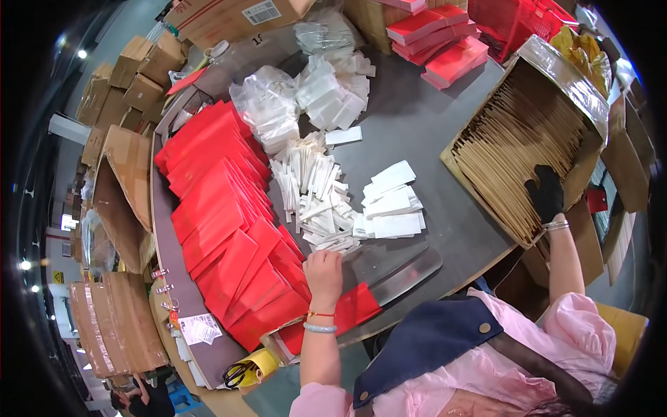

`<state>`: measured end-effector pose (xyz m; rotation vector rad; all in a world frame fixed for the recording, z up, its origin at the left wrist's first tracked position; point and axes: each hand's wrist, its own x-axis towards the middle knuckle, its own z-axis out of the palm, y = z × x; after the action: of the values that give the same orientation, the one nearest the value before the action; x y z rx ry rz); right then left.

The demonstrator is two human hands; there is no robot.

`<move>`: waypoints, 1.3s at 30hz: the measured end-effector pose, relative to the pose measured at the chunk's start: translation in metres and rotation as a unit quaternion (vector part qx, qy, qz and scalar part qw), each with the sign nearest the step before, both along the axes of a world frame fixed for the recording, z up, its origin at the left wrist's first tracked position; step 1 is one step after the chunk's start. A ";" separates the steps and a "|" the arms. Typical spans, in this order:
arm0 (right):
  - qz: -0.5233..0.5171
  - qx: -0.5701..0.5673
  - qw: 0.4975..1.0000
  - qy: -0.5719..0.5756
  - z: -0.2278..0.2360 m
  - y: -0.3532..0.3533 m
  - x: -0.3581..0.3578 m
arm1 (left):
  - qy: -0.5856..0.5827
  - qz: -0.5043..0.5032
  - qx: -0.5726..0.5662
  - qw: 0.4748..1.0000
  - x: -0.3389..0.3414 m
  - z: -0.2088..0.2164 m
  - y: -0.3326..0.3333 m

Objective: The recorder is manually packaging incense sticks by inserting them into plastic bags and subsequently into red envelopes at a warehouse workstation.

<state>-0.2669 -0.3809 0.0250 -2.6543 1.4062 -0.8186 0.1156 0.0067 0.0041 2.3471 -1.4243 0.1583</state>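
My left hand (324, 279), bare with a bracelet and red string at the wrist, is closed in a loose fist at the near table edge. It sits between a pile of folded white paper slips (316, 184) and a red envelope (360, 306); whatever its fingers hold is hidden. My right hand (547, 194) wears a black glove and reaches into an open cardboard box (479, 201). Its thumb is apart from the fingers, which lie on tightly packed brown cardboard pieces (517, 132). A clear plastic strip (410, 274) lies beside the red envelope.
Overlapping red envelopes (215, 194) spread along the left side. White cards (394, 201) lie mid-table; plastic-bagged white pieces (267, 104) sit behind. Red stacks (455, 59) and a red crate (517, 24) stand at the back. Black-handled scissors (240, 374) rest by a yellow holder.
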 end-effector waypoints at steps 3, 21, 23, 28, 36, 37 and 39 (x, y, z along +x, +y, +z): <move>-0.006 0.128 0.990 0.057 -0.004 -0.012 -0.017 | 0.069 -0.032 -0.089 0.993 -0.024 0.018 -0.046; 0.016 0.053 0.992 -0.113 0.036 0.029 0.014 | 0.341 -0.079 -0.081 0.933 -0.067 0.043 -0.051; 0.180 0.126 0.971 -0.098 0.042 0.058 0.043 | 0.362 -0.099 0.004 0.927 -0.082 0.031 -0.032; 0.400 0.249 0.881 0.043 0.032 0.126 0.112 | 0.187 -0.059 0.030 0.980 -0.101 0.018 -0.008; 0.467 0.169 0.855 0.151 -0.025 0.162 0.123 | 0.156 0.000 0.030 0.987 -0.107 0.017 0.041; 0.498 0.167 0.846 0.093 -0.032 0.172 0.133 | 0.186 -0.011 0.020 0.982 -0.113 0.012 0.031; 0.514 0.176 0.839 0.035 -0.035 0.179 0.144 | 0.194 -0.017 0.013 0.981 -0.115 0.019 0.011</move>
<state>-0.1228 -0.2023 -0.0104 -2.5555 -0.0342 -0.2793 0.0003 0.0180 0.0229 2.2154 -1.2768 -0.3135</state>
